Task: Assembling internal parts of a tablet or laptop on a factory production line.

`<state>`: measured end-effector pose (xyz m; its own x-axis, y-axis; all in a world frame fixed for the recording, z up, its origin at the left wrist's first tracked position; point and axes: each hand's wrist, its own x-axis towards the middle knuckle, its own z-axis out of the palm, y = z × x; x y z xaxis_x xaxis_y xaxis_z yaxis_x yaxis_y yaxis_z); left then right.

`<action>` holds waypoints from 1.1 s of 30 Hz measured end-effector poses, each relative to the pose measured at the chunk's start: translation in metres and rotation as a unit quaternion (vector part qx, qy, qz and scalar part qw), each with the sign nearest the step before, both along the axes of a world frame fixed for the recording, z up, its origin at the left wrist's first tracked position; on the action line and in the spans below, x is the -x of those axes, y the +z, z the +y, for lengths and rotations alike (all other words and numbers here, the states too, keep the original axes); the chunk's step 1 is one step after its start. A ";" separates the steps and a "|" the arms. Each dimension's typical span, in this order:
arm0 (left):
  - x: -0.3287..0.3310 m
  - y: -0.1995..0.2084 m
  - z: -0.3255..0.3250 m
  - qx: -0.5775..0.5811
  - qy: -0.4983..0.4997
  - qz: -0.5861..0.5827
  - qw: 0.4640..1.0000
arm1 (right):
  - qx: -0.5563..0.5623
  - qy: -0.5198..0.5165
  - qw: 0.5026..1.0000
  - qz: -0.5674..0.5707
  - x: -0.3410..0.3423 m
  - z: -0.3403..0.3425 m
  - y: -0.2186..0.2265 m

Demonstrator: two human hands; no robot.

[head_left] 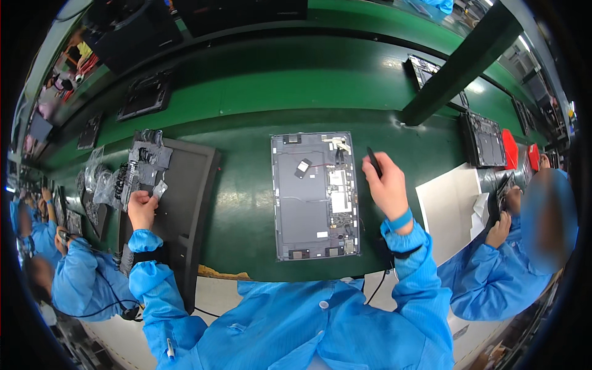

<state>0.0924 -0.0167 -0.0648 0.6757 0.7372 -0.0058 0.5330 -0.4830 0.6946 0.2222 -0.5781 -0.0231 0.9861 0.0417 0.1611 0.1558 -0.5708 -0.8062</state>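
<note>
An opened flat device (296, 216) lies on the green bench (240, 179) in front of the person, its inside facing up, with a small black part (303, 168) bearing a white label resting in its upper half. The right hand (387, 185) is just beside the device's right edge, fingers closed around a slim black tool (374, 161) that points up and away. Over at the left, the left hand (142, 206) reaches over a large black tray (188, 203) (dark wrapped parts (148, 159) are heaped there), its fingertips apparently pinched on a small silvery piece (160, 189), though that spot is too small to be certain.
</note>
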 end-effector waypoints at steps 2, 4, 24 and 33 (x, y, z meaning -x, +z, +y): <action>0.001 -0.005 0.002 0.006 0.003 -0.008 1.000 | -0.008 0.011 1.000 0.008 -0.008 0.006 0.000; -0.001 -0.013 0.007 -0.041 0.014 0.001 0.999 | -0.020 0.026 0.999 0.039 -0.010 0.010 -0.004; -0.063 0.142 -0.239 0.270 -0.401 -0.098 0.870 | -0.171 0.008 0.981 0.096 0.002 -0.018 0.001; -0.182 0.062 -0.354 0.146 -0.504 -0.018 0.851 | -0.383 0.012 0.906 0.179 0.025 -0.028 -0.004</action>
<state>0.2741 -0.3711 -0.0029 0.9673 -0.2475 -0.0556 -0.0742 -0.4855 0.8711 0.1973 -0.6060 -0.0269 0.9811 0.0748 -0.1782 -0.1890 0.1775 -0.9658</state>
